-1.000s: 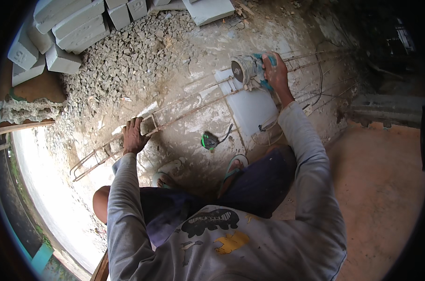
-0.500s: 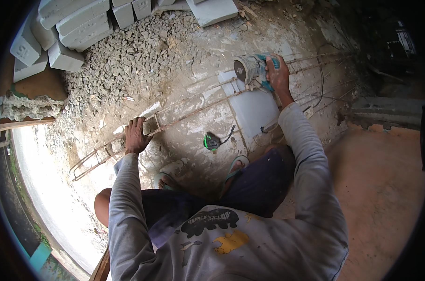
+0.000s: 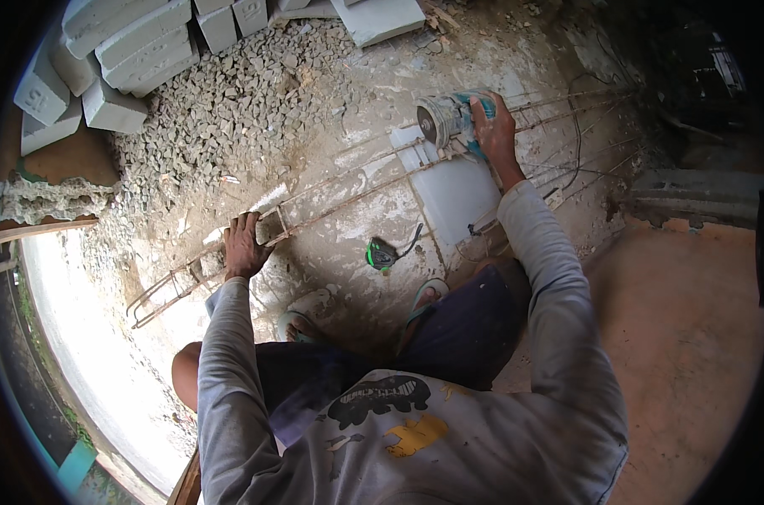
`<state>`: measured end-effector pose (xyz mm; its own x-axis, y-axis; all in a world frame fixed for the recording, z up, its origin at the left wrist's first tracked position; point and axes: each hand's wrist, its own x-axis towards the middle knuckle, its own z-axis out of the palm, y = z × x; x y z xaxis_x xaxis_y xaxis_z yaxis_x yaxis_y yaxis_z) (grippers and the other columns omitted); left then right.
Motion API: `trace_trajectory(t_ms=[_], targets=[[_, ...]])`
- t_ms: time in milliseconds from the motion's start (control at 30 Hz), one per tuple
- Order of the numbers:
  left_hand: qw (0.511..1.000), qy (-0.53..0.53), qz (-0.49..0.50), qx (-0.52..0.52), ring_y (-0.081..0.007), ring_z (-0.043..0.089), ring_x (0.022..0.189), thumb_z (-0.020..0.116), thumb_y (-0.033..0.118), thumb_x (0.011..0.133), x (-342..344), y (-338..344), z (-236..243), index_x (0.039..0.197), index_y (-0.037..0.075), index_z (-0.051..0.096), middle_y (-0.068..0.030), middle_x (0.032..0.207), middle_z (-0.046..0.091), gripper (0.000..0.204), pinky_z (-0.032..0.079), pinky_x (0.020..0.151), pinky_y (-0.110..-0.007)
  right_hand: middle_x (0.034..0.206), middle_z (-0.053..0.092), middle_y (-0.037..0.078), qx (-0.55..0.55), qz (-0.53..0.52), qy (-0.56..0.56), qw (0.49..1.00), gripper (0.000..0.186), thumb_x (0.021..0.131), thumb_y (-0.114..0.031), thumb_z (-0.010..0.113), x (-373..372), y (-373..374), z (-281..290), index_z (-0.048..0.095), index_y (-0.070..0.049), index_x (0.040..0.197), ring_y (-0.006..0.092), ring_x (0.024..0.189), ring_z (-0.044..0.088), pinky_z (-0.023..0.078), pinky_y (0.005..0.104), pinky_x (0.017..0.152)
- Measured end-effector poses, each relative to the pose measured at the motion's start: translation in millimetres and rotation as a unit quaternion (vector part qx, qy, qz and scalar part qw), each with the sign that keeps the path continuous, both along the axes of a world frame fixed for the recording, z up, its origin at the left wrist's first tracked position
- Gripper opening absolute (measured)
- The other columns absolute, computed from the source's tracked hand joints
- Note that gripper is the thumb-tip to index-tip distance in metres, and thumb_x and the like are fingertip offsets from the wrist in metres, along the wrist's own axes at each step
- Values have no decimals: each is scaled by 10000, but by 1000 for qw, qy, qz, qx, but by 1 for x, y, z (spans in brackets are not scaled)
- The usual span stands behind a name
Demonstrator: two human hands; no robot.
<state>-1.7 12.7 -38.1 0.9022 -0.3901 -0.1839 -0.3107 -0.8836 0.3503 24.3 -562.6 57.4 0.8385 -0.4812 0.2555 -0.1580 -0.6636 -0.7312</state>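
Observation:
In my right hand [image 3: 495, 135] is a teal and grey angle grinder [image 3: 459, 114], gripped by its body. The grinder's dark disc faces left, just over a long, narrow frame of rusty rebar [image 3: 348, 198]; whether it touches a bar I cannot tell. My left hand [image 3: 245, 248] is closed over the frame's bars nearer its left end, with the thumb apart from the fingers. Below the grinder, a pale flat sheet [image 3: 459, 202] lies on the floor under the bars. A green and black tape measure [image 3: 380, 253] sits between my hands, near my feet.
Grey blocks [image 3: 146, 50] are piled at the far left, beside a spread of gravel [image 3: 230, 105]. A dark cord [image 3: 578, 147] loops over the bars on the right. My sandalled feet [image 3: 428, 295] are close below the frame. A low concrete ledge [image 3: 693, 198] stands at the right.

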Motion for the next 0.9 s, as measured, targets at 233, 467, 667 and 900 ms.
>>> trace_trajectory(t_ms=[233,467,667,900], targets=[[1000,1,-1,2,-364,507,1290,910,296,741,1,0,1,1396,124,546,-133,1334,577,769,404,1053,-498,1053,755,247,-26,-9,2,1000,351,1015,-315,752,2,4,1,697,-32,1216,453,1001,728,563,473,867],[1000,-15,-5,3,-362,509,1270,893,325,760,0,2,-4,1389,107,542,-137,1313,571,753,403,1042,-494,1049,756,242,-54,-11,8,998,348,1013,-308,752,4,18,12,691,-38,1224,458,1007,725,562,477,869],[1000,-17,-7,7,-362,507,1263,883,353,768,0,1,-4,1388,108,538,-134,1303,565,750,401,1046,-490,1025,758,239,-93,0,-13,996,345,1005,-290,763,0,26,24,686,-37,1226,461,972,730,568,483,830],[1000,-21,-4,14,-372,507,1279,853,390,797,0,3,-7,1415,106,525,-141,1338,564,756,397,1065,-499,1030,754,255,-106,-18,9,994,359,1004,-288,763,-2,28,28,684,-21,1230,472,989,725,565,489,844]])
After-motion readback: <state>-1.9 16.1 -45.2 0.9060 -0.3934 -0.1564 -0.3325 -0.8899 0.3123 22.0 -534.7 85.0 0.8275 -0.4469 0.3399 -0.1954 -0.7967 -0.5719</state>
